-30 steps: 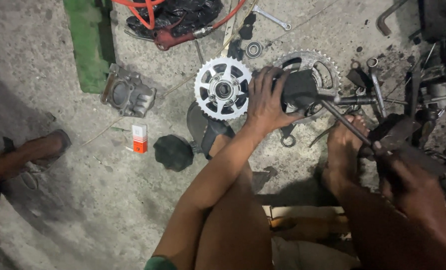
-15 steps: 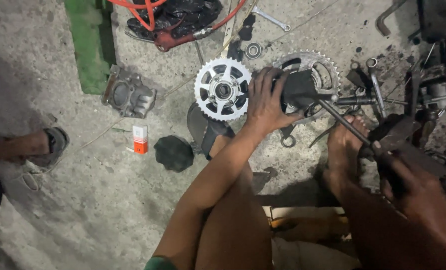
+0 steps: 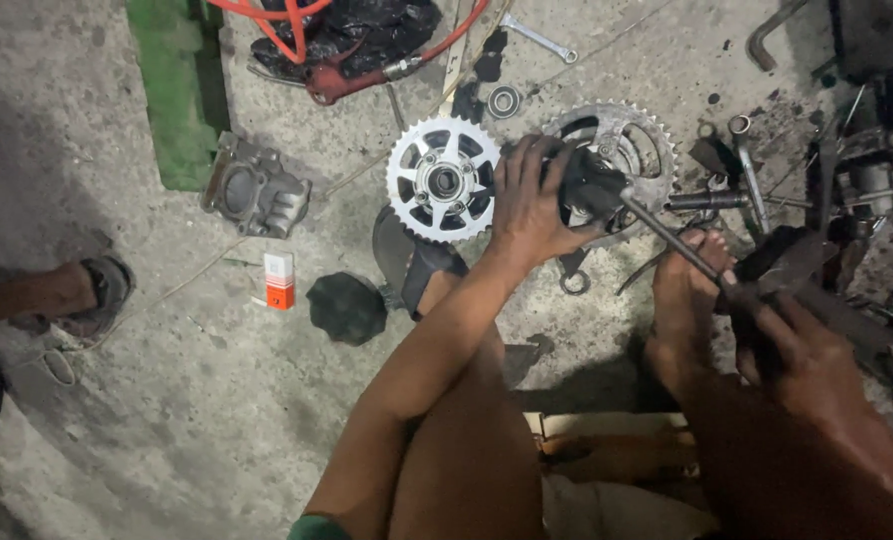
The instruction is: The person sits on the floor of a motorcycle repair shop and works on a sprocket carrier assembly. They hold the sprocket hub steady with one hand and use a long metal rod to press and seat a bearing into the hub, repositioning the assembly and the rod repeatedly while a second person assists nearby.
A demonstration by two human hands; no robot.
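Concrete floor (image 3: 116, 430) stained and littered, left hand (image 3: 531, 205) grip closed on black part (image 3: 581, 185), right hand (image 3: 791, 345) clasping tool handle (image 3: 776, 265).

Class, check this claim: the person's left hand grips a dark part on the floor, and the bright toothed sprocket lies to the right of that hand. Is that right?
Not quite. The head view shows the bright toothed sprocket lying to the left of the left hand, not the right. The hand does grip the dark part.

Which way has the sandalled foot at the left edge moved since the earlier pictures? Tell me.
Yes. The sandalled foot has drawn back toward the left edge, away from the small orange and white box, which lies where it was on the concrete floor.
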